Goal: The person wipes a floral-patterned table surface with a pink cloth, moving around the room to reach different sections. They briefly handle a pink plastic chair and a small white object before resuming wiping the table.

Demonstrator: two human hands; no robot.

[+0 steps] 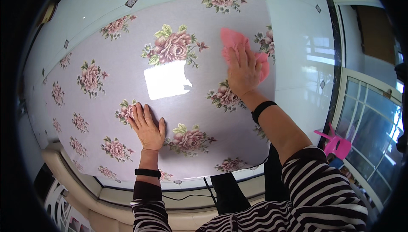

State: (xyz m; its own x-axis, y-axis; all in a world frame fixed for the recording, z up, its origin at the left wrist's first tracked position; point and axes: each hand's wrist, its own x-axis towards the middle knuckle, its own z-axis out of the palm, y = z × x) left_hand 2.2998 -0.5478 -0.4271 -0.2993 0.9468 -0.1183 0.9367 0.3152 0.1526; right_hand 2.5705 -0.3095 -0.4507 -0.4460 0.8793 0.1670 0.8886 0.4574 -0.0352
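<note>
A large table with a glossy lilac, rose-patterned cover [197, 111] spreads out before me. My right hand [244, 71] presses a crumpled pink cloth [234, 37] onto the cover, close to the table's right edge. Its fingers point away from me, and the cloth shows around and between them. Nearer to me on the left, my left hand [148, 131] rests palm down on the cover. It holds nothing; its thumb stands apart from the fingers, which partly hide a printed rose.
A beige upholstered sofa [185, 219] runs along the near side. Pale tiled floor [296, 28] surrounds the table. To the right stand a pink plastic chair [339, 146] and a glazed door with a white frame [366, 111]. A thin black cable [181, 197] lies on the sofa side.
</note>
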